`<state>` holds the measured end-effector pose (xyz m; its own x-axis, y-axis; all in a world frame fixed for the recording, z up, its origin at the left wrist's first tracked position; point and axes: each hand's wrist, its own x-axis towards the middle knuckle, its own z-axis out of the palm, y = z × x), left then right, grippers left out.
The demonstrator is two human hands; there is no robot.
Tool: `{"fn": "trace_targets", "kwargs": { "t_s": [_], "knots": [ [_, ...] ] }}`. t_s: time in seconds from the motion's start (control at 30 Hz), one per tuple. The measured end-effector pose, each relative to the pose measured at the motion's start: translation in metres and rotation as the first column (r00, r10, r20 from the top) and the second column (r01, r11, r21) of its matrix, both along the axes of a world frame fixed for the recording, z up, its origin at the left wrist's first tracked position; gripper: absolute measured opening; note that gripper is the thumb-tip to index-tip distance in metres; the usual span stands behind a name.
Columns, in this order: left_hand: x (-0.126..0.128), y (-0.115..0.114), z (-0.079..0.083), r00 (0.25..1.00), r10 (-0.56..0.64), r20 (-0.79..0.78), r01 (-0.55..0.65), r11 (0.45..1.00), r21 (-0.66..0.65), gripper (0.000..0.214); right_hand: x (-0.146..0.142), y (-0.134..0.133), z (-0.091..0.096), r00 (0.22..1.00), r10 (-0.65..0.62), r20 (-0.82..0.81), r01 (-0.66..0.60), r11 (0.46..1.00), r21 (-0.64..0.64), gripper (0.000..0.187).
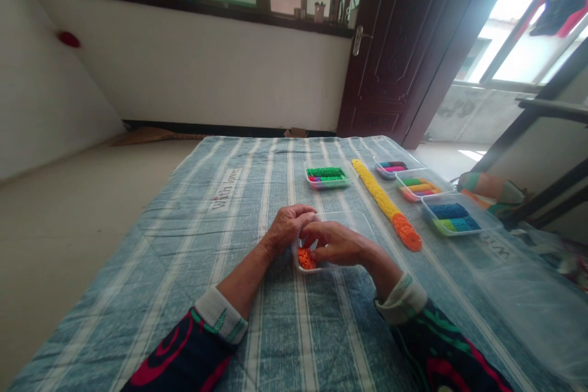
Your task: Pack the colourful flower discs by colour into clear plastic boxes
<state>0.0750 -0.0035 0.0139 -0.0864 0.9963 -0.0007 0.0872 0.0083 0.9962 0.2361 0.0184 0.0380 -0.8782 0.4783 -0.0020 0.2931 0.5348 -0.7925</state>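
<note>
Orange pieces lie at the right hand, grip unclear, inside a box the left hand holds.

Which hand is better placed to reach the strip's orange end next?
Probably the right hand: it is nearer that orange end; the left hand is at the front container's left rim.

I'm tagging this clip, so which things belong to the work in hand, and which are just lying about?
In hand, or seemingly part of it:
clear container, at the left hand and right hand
orange material inside it
yellow-and-orange strip
green-filled container

Seemingly just lying about:
dark flask on the windowsill
pink cup beside it
</note>
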Motion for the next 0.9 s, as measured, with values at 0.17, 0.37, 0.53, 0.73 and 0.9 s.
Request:
{"fn": "trace_targets", "kwargs": {
  "t_s": [0.17, 0.37, 0.53, 0.73, 0.9],
  "knots": [
    [-0.001, 0.001, 0.003, 1.0, 0.0, -0.007, 0.0, 1.0, 0.003, 0.029, 0.001, 0.002, 0.0, 0.999, -0.033, -0.006, 0.033, 0.999, -0.02, 0.029],
    [-0.007, 0.007, 0.001, 0.996, 0.014, -0.09, -0.013, 1.0, 0.015, 0.034, -0.001, 0.007, -0.001, 0.996, -0.079, 0.029, 0.075, 0.989, 0.126, 0.026],
    [-0.008, 0.007, 0.003, 0.995, 0.033, -0.098, -0.034, 0.999, -0.003, 0.038, 0.001, 0.008, 0.001, 0.994, -0.108, 0.036, 0.095, 0.961, 0.262, 0.029],
    [-0.006, 0.006, 0.008, 0.998, 0.036, -0.043, -0.036, 0.999, -0.013, 0.034, 0.004, 0.001, 0.016, 0.989, -0.147, 0.032, 0.132, 0.947, 0.292, 0.025],
    [-0.005, 0.004, 0.012, 0.999, 0.025, -0.024, -0.025, 1.0, -0.015, 0.033, 0.003, -0.003, 0.021, 0.987, -0.158, 0.035, 0.136, 0.928, 0.348, 0.024]
  ]
}}
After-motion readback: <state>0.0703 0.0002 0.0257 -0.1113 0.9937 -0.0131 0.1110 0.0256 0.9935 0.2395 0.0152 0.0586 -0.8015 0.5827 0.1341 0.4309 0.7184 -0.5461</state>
